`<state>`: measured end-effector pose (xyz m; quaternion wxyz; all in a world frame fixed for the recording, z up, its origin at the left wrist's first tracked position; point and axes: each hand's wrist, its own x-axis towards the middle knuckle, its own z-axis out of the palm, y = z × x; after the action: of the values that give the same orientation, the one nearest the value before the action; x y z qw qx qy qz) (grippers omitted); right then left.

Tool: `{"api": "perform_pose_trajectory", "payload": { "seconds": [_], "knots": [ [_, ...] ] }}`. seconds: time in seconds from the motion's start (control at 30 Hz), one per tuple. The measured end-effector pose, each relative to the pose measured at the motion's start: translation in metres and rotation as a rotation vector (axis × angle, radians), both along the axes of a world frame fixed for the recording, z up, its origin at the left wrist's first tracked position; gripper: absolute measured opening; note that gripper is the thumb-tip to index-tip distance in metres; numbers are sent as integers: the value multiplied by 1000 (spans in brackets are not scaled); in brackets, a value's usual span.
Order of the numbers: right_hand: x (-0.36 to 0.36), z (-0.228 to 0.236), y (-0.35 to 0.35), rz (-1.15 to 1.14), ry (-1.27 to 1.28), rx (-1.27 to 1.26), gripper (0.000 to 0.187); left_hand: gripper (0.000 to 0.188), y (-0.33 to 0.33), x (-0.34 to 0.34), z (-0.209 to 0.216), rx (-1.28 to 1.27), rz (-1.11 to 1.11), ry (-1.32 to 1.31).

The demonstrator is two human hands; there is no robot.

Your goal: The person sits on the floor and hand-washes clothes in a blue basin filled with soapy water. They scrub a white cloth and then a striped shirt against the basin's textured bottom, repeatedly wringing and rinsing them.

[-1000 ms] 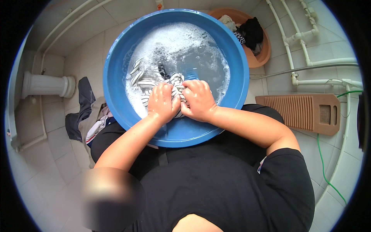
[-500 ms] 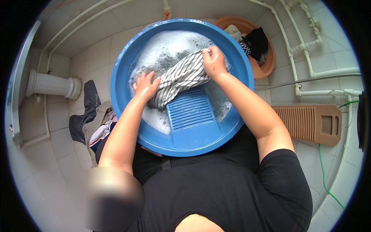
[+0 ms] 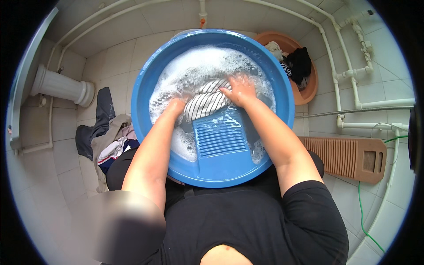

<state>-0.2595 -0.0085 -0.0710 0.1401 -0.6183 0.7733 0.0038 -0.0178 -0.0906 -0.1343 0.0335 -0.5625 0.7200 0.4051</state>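
A black-and-white striped cloth (image 3: 207, 98) lies bunched in the soapy water of a large blue basin (image 3: 221, 173), its lower edge at the top of the basin's ribbed washboard (image 3: 221, 137). At the cloth's left end, my left hand (image 3: 176, 105) is sunk in the suds, and its fingers are hidden. My right hand (image 3: 241, 90) rests on the cloth's right end with thumb and fingers apart, the fingertips in the foam. White suds (image 3: 198, 62) cover much of the water.
An orange basin (image 3: 312, 88) with dark, white and striped clothes stands behind at the right. A brown washboard (image 3: 340, 154) lies to the right, near a green cord (image 3: 363, 216). Clothes (image 3: 108, 132) are piled on the floor at left. White pipes (image 3: 339, 95) run along the wall.
The striped cloth, lifted and stretched between my hands before, is now lower and bunched in the water. My right hand has come down and spread its fingers; my left has sunk into the suds.
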Motion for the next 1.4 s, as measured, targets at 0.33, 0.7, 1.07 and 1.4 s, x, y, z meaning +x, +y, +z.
{"api": "perform_pose_trajectory", "payload": {
  "seconds": [0.33, 0.7, 1.07, 1.4],
  "knots": [
    [0, 27, 1, 143, 196, 41, 63, 36, 23, -21, 54, -117, 173, 661],
    [-12, 69, 40, 181, -720, 108, 40, 36, 82, -29, 133, 818, 449, 1614],
    [19, 36, 75, 101, -388, -252, 45, 30, 77, -47, 51, -343, 258, 459],
    [51, 43, 98, 456, -383, -447, 15, 25, 143, -48, 78, -747, -289, 160]
  ]
}}
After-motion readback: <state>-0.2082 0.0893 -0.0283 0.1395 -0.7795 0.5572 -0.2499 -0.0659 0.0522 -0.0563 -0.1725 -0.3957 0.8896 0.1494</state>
